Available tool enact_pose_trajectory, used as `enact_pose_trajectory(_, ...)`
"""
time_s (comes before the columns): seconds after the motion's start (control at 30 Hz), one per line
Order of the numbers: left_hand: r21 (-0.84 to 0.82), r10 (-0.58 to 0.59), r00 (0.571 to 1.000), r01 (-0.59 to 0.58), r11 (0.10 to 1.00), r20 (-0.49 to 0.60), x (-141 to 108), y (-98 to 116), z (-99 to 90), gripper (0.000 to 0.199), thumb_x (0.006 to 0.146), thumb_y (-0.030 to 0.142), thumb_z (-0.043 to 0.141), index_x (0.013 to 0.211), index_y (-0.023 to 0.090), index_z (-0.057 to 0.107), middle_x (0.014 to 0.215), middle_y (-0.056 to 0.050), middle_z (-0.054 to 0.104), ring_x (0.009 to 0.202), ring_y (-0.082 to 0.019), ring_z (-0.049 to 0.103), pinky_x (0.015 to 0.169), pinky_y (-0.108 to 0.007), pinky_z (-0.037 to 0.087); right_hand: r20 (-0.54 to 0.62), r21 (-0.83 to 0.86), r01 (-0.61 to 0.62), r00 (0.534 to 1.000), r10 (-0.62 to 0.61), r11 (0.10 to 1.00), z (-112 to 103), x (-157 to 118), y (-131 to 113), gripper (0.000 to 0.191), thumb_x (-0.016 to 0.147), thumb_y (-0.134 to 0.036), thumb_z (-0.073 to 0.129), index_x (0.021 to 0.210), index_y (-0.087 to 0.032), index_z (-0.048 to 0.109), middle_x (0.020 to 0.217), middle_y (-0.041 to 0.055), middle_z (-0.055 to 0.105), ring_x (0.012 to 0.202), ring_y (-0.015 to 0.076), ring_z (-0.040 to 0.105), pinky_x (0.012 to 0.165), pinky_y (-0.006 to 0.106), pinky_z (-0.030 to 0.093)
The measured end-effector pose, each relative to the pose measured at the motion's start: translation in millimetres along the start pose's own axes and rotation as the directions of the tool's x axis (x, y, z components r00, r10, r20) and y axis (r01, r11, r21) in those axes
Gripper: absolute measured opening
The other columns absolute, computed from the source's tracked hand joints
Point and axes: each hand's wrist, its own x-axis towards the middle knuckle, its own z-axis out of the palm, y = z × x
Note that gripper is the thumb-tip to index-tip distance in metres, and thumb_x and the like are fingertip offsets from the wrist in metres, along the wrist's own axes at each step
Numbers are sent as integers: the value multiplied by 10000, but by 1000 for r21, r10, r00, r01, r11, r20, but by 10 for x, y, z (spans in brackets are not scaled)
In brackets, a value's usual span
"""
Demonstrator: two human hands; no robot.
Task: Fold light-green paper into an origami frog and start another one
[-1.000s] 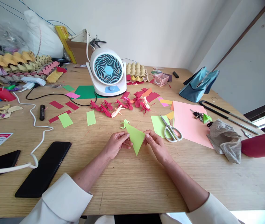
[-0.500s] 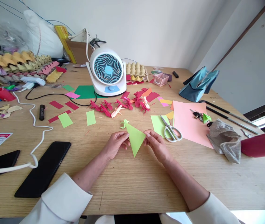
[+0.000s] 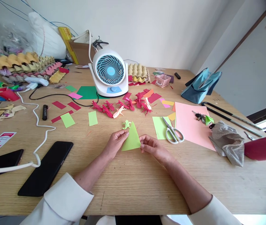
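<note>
A light green paper triangle [image 3: 132, 140] is held up between my two hands, one corner pointing away from me. My left hand [image 3: 116, 143] pinches its left edge between thumb and fingers. At the lower right corner, my right hand [image 3: 153, 148] is closed on the paper. Just beyond the triangle lies a small folded green figure [image 3: 126, 124]. Several folded red figures [image 3: 107, 110] and a pale one [image 3: 119, 112] form a row farther back. White-handled scissors [image 3: 173, 132] rest partly on a green sheet [image 3: 157, 127] to the right.
A white fan [image 3: 110, 73] stands at the back. Phones [image 3: 46, 168], a white cable [image 3: 36, 125] and a black marker [image 3: 44, 112] lie on the left. Pink paper [image 3: 191, 125], keys [image 3: 200, 117], a grey cloth [image 3: 226, 142] and a teal bag [image 3: 200, 87] are at right.
The green triangle has been turned, so its point faces away instead of toward me. My right hand has shifted slightly left and down with its corner. The view has moved a little.
</note>
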Motion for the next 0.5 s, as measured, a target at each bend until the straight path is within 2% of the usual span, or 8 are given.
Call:
enact_pose_trajectory(0.2, 61, 5, 1000, -5, 998, 13, -20, 16, 8, 284, 850, 434, 632, 894, 159, 691, 793, -9, 603, 733, -144, 508, 691, -234, 405, 64, -4, -17, 998, 17, 1000, 3, 11, 16, 313, 748, -421, 798, 899, -204, 630, 822, 0, 600, 732, 127, 530, 665, 251, 444)
enact_pose_trajectory(0.3, 37, 27, 999, -27, 999, 19, -23, 18, 5, 281, 857, 410, 633, 1014, 178, 643, 806, 7, 599, 732, -135, 513, 692, -227, 405, 88, -6, -31, 996, 31, 1000, -27, 20, 61, 326, 744, -413, 806, 920, -199, 633, 847, 4, 606, 738, 122, 523, 667, 246, 431)
enact_pose_trajectory(0.4, 25, 40, 999, -40, 999, 7, -23, 17, 5, 255, 851, 399, 645, 987, 189, 595, 782, 22, 575, 716, -126, 501, 677, -219, 395, 106, -19, -36, 994, 37, 999, -55, 25, 100, 316, 755, -414, 799, 913, -194, 637, 847, 4, 605, 731, 118, 512, 675, 248, 420)
enact_pose_trajectory(0.5, -20, -2, 1000, 2, 1000, 19, -23, 20, 16, 258, 852, 415, 643, 947, 190, 561, 813, 14, 580, 711, -124, 502, 659, -222, 393, 110, -42, -35, 993, 40, 998, -61, 20, 98, 312, 765, -427, 789, 911, -196, 638, 835, -1, 598, 723, 117, 504, 679, 253, 415)
